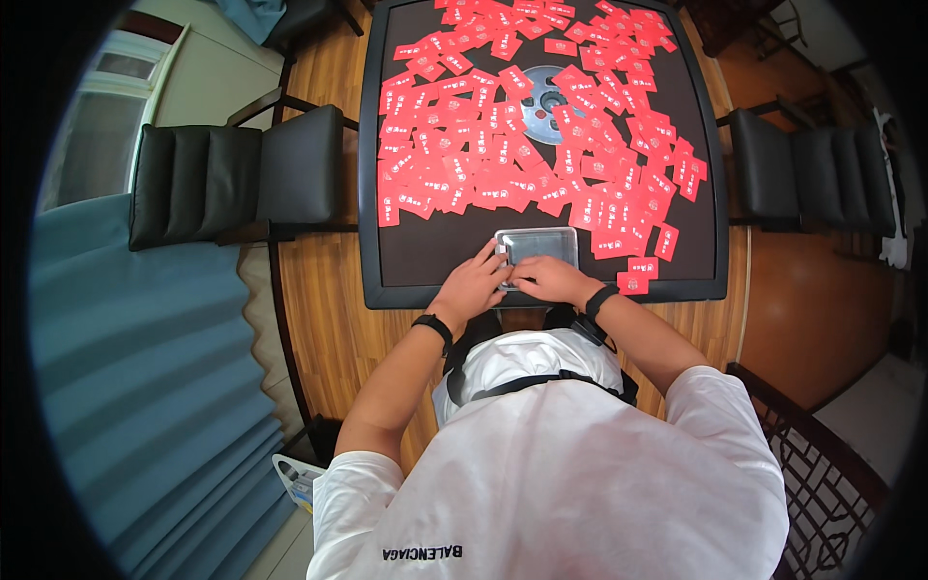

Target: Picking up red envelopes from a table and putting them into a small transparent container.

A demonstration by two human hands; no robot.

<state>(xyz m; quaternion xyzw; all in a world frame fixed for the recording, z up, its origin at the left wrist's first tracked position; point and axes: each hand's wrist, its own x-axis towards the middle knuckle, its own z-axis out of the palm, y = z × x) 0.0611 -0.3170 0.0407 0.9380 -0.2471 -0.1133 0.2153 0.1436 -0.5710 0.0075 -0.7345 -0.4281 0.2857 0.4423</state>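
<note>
A clear plastic box (545,245) lies at the near edge of the dark square table. My left hand (473,281) rests along the box's left side, fingers spread over its rim. From the right, my right hand (549,279) reaches across the near part of the box, its fingertips meeting those of my left hand near the box's left corner. A small whitish item shows under the fingertips; what it is cannot be told. Many red printed cards (453,109) lie scattered and overlapping beyond the box, the closest one (633,283) to the right of my right hand.
A round machine panel (544,109) sits at the middle of the table, partly covered by cards. The table has a raised black rim (689,290). Black padded chairs stand at the left (301,167) and right (761,167). A blue curtain (152,326) hangs at the left.
</note>
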